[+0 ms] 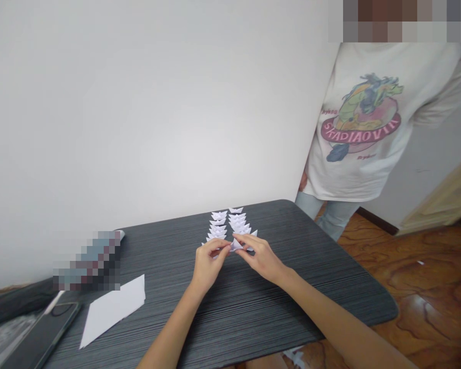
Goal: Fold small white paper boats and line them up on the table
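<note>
Left hand [208,260], at the lower centre of the frame, pinches the left end of a small folded paper [236,245] between thumb and fingertips. The paper sits just right of the frame's middle, in the lower half, between the two hands and over the near end of the rows of boats. Right hand [263,256], on its other side, has its thumb and forefinger drawn together about the right part, the remaining fingers curled.

It should be very light, stiff along the creases but soft across single layers, hardly slippery, and easily crushed or torn by a hard squeeze; the best hold is likely a gentle pinch at the layered ends, leaving the peak free.

In looks it is plain white, with a pointed peak and faintly shaded faces; the fingers hide its ends. Beyond it, the left row [217,229] and then the right row [237,222] show similar white, sharp-tipped boats, set close together on the dark, streaked table [311,287]
</note>
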A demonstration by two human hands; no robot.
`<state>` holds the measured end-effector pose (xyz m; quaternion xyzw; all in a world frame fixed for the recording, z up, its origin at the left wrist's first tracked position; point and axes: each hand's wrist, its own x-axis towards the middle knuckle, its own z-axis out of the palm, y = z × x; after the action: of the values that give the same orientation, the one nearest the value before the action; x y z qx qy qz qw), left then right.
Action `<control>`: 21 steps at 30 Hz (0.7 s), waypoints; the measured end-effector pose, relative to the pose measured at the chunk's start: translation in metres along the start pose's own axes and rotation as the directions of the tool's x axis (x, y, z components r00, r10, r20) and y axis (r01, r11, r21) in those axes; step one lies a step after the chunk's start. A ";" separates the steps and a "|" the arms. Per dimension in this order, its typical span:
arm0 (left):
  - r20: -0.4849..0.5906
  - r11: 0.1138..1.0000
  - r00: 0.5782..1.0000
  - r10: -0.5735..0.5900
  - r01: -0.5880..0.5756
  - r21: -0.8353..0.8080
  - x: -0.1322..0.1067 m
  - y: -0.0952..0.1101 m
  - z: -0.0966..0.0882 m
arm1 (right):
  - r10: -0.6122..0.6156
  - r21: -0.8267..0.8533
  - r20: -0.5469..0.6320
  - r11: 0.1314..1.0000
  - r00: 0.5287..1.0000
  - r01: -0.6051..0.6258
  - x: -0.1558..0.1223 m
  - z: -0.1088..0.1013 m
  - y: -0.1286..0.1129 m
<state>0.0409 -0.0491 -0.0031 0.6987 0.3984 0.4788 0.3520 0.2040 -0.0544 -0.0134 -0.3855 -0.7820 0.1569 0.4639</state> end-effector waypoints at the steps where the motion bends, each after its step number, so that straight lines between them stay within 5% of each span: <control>1: 0.006 1.000 1.000 -0.003 0.003 -0.003 0.000 0.001 0.000 | 0.001 0.000 0.000 1.000 1.000 -0.001 0.000 -0.001 0.000; 21: -0.012 0.997 1.000 -0.014 0.015 0.074 -0.001 0.000 0.002 | -0.039 0.028 0.062 0.999 0.997 0.037 -0.001 -0.002 -0.007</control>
<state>0.0429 -0.0508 -0.0039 0.7055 0.4232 0.4651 0.3269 0.2023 -0.0597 -0.0087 -0.3593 -0.8011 0.1705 0.4473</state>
